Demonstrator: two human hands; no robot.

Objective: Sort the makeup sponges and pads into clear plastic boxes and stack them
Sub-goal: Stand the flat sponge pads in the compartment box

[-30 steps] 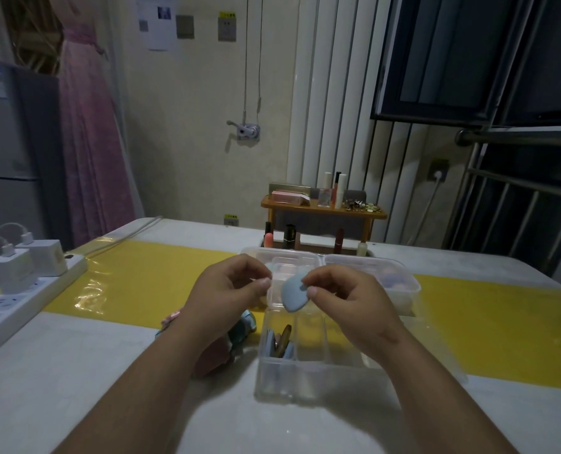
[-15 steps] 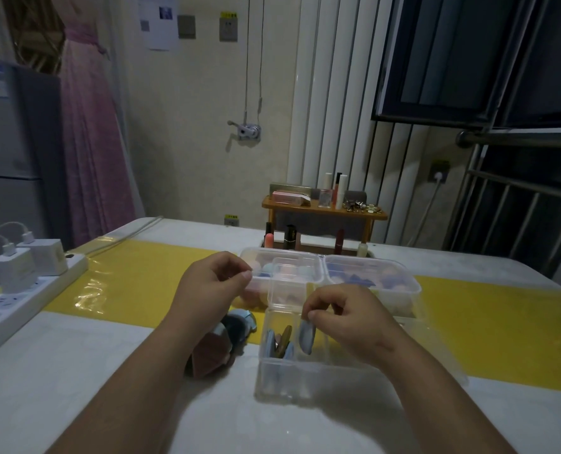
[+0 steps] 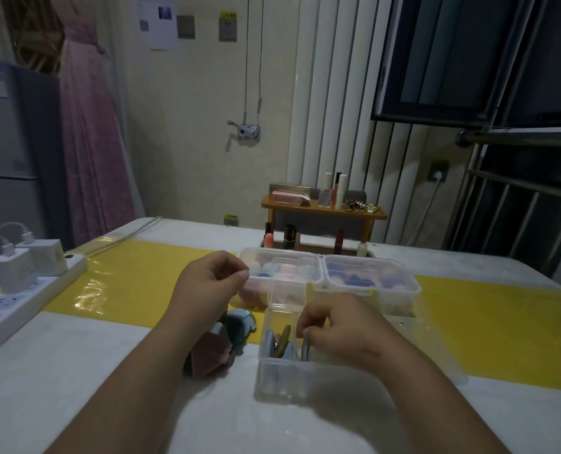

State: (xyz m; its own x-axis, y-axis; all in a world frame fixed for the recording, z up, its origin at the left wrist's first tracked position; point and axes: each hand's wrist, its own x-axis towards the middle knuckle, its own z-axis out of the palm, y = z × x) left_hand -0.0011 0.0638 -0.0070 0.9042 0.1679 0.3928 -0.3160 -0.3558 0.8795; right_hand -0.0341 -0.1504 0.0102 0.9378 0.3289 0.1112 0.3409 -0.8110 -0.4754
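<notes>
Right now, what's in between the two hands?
The head view shows the raised lid of the small clear box between the left hand and right hand; upright pads sit just below.

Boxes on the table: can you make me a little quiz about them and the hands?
1. True or false: the pads in the front box lie flat.
2. Which hand reaches into that box? A left hand, B right hand, C both.
3. How many chargers sit in the power strip?
Key: 1 false, they stand on edge; 2 B; 3 two.
</notes>
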